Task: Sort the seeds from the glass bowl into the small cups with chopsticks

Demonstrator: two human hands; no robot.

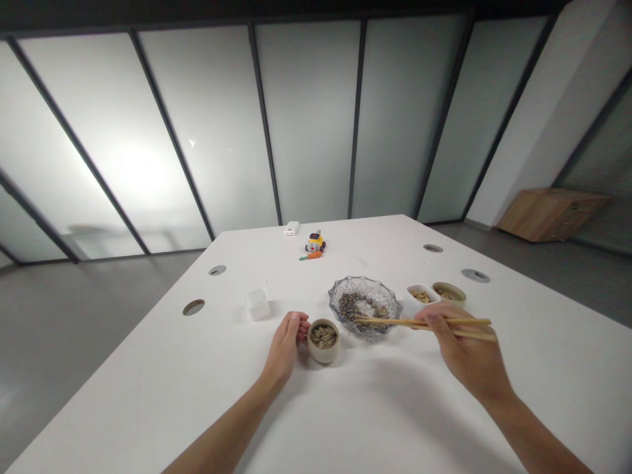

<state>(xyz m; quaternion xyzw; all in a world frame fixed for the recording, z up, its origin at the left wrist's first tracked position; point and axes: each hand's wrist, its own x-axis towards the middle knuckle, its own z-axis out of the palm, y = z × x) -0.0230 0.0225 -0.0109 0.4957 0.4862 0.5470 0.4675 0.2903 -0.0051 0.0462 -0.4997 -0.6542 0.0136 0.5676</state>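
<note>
My left hand [286, 341] rests on the table with its fingers curled against the left side of a small beige cup [323, 357]. The cup holds striped seeds [324, 337] that look like sunflower seeds. In my right hand [467, 345] is a pair of wooden chopsticks [402, 322], held nearly level. Their tips reach into a scalloped clear glass bowl [395, 304], among the dark seeds [350, 306] lying there. Whether the tips pinch a seed is too small to tell. Just beyond my right hand stand a white dish [412, 289] of light-brown pieces and a round beige bowl [459, 289].
A white square container [257, 305] stands left of my left hand. Farther back are a yellow toy vehicle [315, 242], an orange toy carrot [312, 256] and a white box-shaped object [291, 228]. Several round holes [193, 307] pierce the white table [207, 388] near its sides.
</note>
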